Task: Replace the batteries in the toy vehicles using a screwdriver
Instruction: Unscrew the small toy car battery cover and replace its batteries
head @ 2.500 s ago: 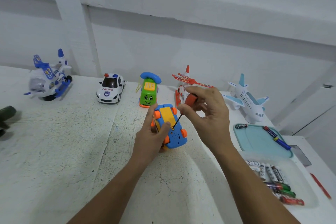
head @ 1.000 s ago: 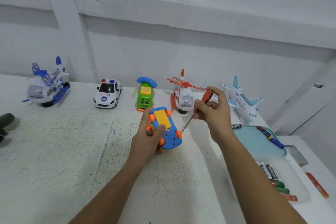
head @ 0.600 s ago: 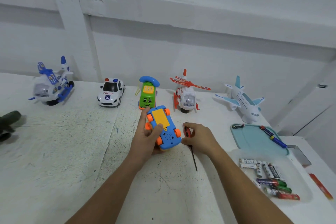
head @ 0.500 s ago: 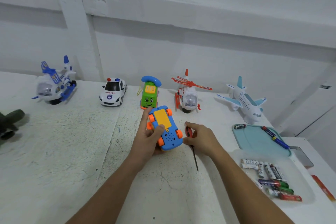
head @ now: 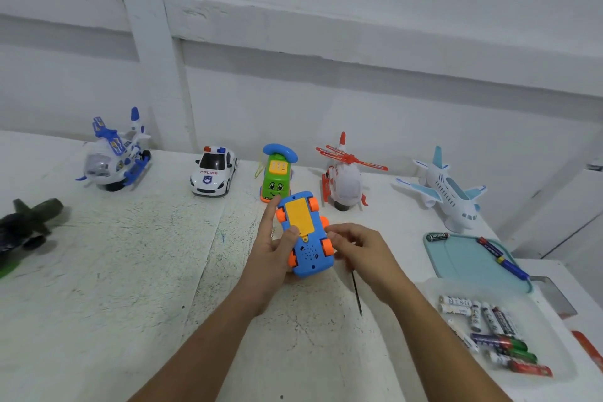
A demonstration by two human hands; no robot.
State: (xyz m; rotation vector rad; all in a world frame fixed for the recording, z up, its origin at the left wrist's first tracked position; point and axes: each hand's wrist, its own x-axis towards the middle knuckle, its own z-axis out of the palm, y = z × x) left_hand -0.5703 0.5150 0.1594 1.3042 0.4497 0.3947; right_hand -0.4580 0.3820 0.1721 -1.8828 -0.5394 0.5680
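Left hand (head: 274, 258) grips the blue toy car (head: 311, 258) belly-up over mid tabletop (head: 130, 271), thumb beside the yellow battery cover (head: 298, 215). Right hand (head: 359, 248) blurred at the car's side, can't tell its grip. Screwdriver (head: 357, 295) now down on the tabletop, it was in the screw. Suggest: hold the car level, pry the cover at its tab end.

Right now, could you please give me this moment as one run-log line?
left hand: holds blue toy car underside up | yellow cover: on | right hand: beside car, grip unclear | screwdriver: shaft on table
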